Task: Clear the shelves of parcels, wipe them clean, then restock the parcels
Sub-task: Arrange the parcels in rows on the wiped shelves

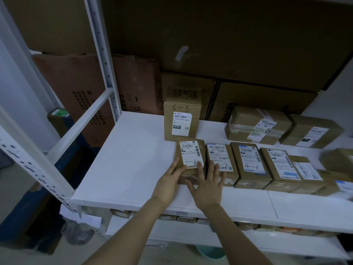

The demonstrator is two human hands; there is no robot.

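My left hand and right hand press, fingers spread, on the small brown cardboard parcel marked 1-1, which apparently lies flat on the white metal shelf.

Before me: large brown cartons stacked at the rear (one bears a pale tape strip); crumpled plastic bag and teal basin on the floor.
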